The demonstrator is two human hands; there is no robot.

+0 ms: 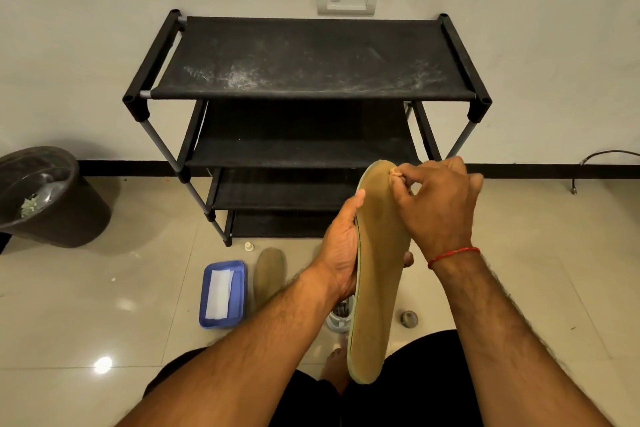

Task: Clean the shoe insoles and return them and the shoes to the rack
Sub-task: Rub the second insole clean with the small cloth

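A tan insole [375, 288] stands nearly upright in front of me, toe end up. My left hand [341, 253] grips its left edge around the middle. My right hand [440, 204] pinches something small and pale against the insole's toe end; what it is I cannot tell. A second tan insole [269, 272] lies flat on the floor below the black shoe rack [311, 59]. Part of a white shoe [341, 317] shows behind my left wrist and the held insole.
The rack stands against the wall, its top shelf dusty, its shelves bare. A blue tray [239, 291] with a white wipe [219, 293] lies on the tiled floor at left. A dark bin [52, 198] stands far left. A small white cap [248, 246] and a grey round object [409, 318] lie on the floor.
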